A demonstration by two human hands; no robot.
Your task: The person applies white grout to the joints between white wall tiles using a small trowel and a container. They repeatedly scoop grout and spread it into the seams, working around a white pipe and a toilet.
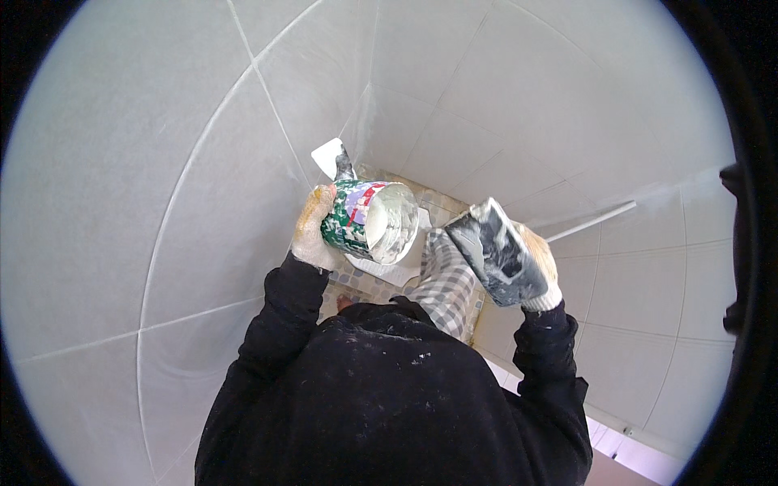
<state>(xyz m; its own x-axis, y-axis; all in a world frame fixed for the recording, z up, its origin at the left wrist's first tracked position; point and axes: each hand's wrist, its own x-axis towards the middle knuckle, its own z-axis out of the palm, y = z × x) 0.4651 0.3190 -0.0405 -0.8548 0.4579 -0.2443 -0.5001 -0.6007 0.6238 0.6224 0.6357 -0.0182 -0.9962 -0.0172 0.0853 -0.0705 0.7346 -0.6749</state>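
Note:
My left hand (314, 231), in a stained knitted glove, is closed around the side of a paint-splashed tin (348, 217). The tin is tilted so that its mouth faces right, and white paste (378, 223) coats the inside. Behind its upper rim rises a scraper with a white blade (327, 157) and a dark handle; whether my left fingers also hold it is hidden. Over on the right, my gloved right hand (541, 263) grips a black grout float (496, 257) from behind. White paste smears the float's face, which is turned toward the tin, a little apart from it.
Grey tiled walls (227, 202) with white joints stand close on both sides and meet in a corner ahead. A white pipe (592, 222) runs along the right wall. Below are a patterned floor (356, 283), a white fixture (393, 273) and my checked trouser leg (446, 283).

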